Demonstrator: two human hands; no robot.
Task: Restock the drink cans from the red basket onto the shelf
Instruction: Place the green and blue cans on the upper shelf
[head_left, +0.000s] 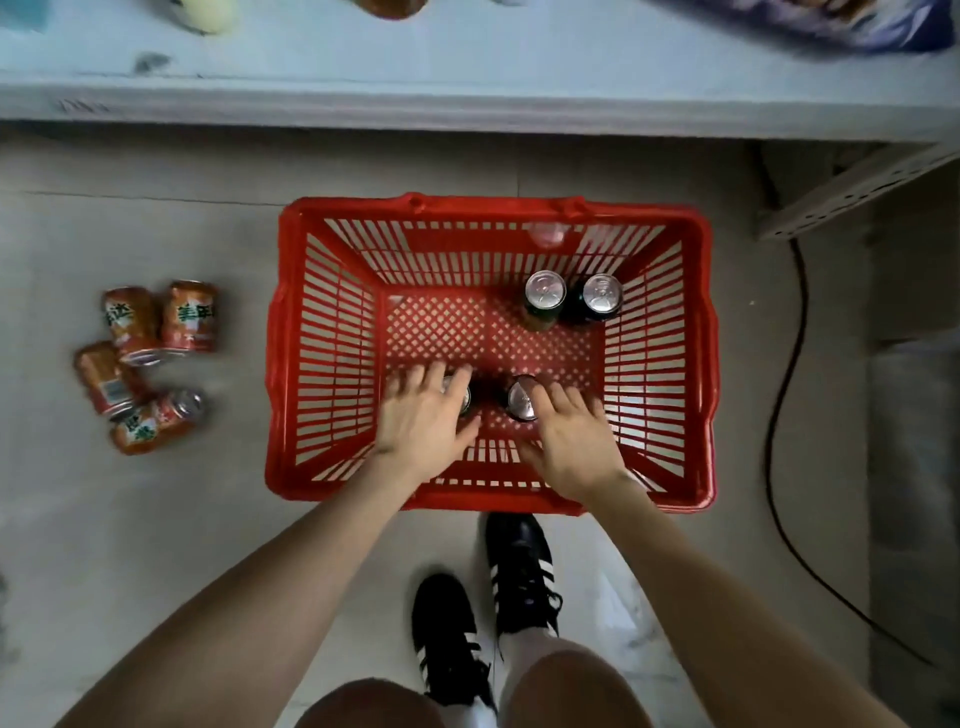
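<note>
Your left hand (423, 421) reaches down into the red basket (332, 338), its fingers (415, 376) spread and released over the top of a drink can (464, 401) that is mostly hidden beneath them. They lie on or just above the lid without curling round it. Your right hand (571, 441) is just beside it, fingers likewise straight and released, the tips at the rim of a second can (521, 401) whose silver lid shows to the left of them. These two cans stand upright and close together near the basket's front wall.

Two more cans stand upright, touching or nearly so, at the far right of the basket floor: a green-sided can (544, 297) and a dark can (601, 300).

The basket sits on the floor (156, 519) just in front of the pale shelf (467, 67), which runs across the top of the view and carries a few blurred items. Well to the left of the basket, four orange cans (132, 319) lie on their sides in a loose cluster on the floor. Your black shoes with white stripes (522, 571) are just behind the basket's front edge, and a dark cable (779, 467) trails over the floor to the right.
</note>
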